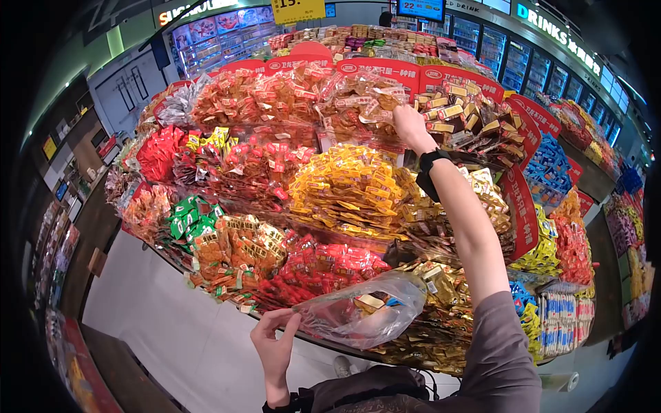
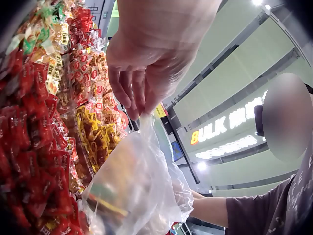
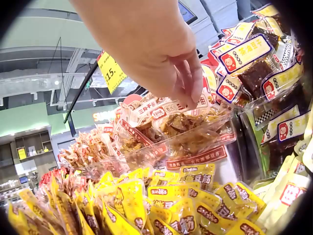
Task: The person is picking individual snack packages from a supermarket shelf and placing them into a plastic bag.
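Note:
My left hand (image 1: 274, 347) pinches the rim of a clear plastic bag (image 1: 396, 320) in front of the display's near edge. A few small wrapped packets show through the bag, which hangs below the fingers in the left wrist view. Far out over the display, my right hand (image 1: 411, 129) reaches into a back bin. In the right wrist view its thumb and fingertips pinch the top of a clear snack packet (image 3: 188, 131) with a white and red label. That packet lies among similar ones, brown food showing inside. The right wrist wears a black band (image 1: 430, 172).
Yellow packets (image 1: 348, 189) fill the bin below the right hand, behind a clear divider. Dark packets with cream labels (image 3: 249, 56) lie to its right. Red packets (image 1: 330, 261) lie beyond the bag. Red sign boards (image 1: 379, 72) edge the display. Drinks coolers (image 1: 516, 65) stand behind.

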### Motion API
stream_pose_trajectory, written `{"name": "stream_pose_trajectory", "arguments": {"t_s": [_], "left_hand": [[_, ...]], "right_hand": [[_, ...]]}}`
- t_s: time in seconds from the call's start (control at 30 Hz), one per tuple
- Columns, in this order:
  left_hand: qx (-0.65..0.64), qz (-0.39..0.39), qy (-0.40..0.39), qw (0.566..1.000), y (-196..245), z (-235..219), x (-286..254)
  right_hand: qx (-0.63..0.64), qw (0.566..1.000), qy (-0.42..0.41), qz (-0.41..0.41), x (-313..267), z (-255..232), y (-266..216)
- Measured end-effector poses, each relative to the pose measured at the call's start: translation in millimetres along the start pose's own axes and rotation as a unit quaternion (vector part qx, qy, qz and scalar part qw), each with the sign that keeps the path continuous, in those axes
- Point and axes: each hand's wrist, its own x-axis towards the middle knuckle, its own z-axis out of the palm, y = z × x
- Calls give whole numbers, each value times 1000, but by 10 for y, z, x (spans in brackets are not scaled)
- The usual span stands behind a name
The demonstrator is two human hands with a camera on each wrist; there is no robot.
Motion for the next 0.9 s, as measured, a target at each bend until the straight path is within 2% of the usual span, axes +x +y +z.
{"name": "stream_pose_trajectory", "arguments": {"t_s": [0.13,0.27,0.57,0.63,0.7,0.77,0.83,0.87,0.9], "left_hand": [[-3,10,-6,1000,16,4,20],[-24,5,-13,1000,12,11,38],[-38,17,-41,998,30,-30,116],[-39,43,-42,997,31,-26,162],[-35,59,-41,997,13,-34,185],[-61,112,-48,991,9,-30,234],[-80,114,-61,988,40,-18,245],[-78,118,-64,988,59,-15,247],[-96,137,-69,983,80,13,259]], "right_hand": [[5,1000,11,-10,43,-24,69],[23,996,91,-1,101,-212,149],[143,982,122,-23,-158,-1118,-36],[188,970,134,-72,-340,-1364,-151],[199,969,125,-79,-570,-1603,-322],[282,951,92,-84,-886,-1865,-547],[344,936,34,-61,-1145,-1980,-702],[421,905,-11,-59,-1328,-2117,-851],[446,890,8,-92,-1425,-2032,-883]]}}
